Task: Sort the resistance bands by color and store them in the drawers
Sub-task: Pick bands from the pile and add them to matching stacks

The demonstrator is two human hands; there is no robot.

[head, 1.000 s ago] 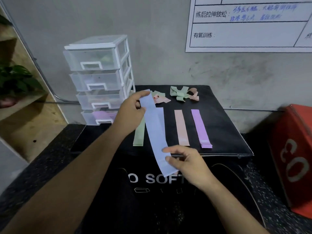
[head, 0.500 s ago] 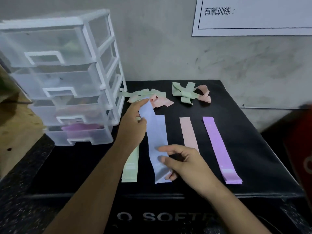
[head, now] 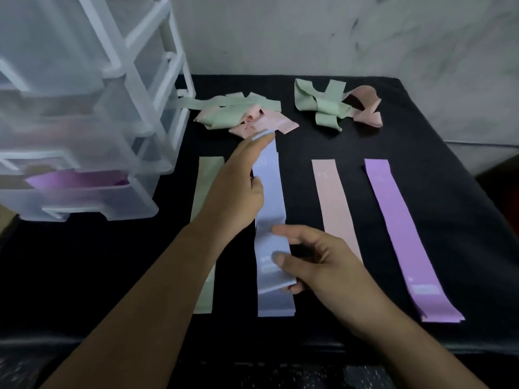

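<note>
A blue band (head: 270,209) is stretched lengthwise just over the blue stack (head: 276,306) on the black box top (head: 449,169). My left hand (head: 238,189) pinches its far end and my right hand (head: 317,262) pinches its near end. A flat green band (head: 204,186) lies left of it, partly under my left arm. To the right lie a pink band (head: 335,206) and a purple stack (head: 404,234). Two tangles of green and pink bands (head: 241,115) (head: 335,108) sit at the back.
A clear plastic drawer tower (head: 92,113) stands on the left edge of the box, with purple bands (head: 75,179) inside its bottom drawer. A grey wall (head: 337,32) rises right behind the box.
Both hands have lowered the blue band from the air down onto the blue stack. The camera has moved in closer and tilted down.
</note>
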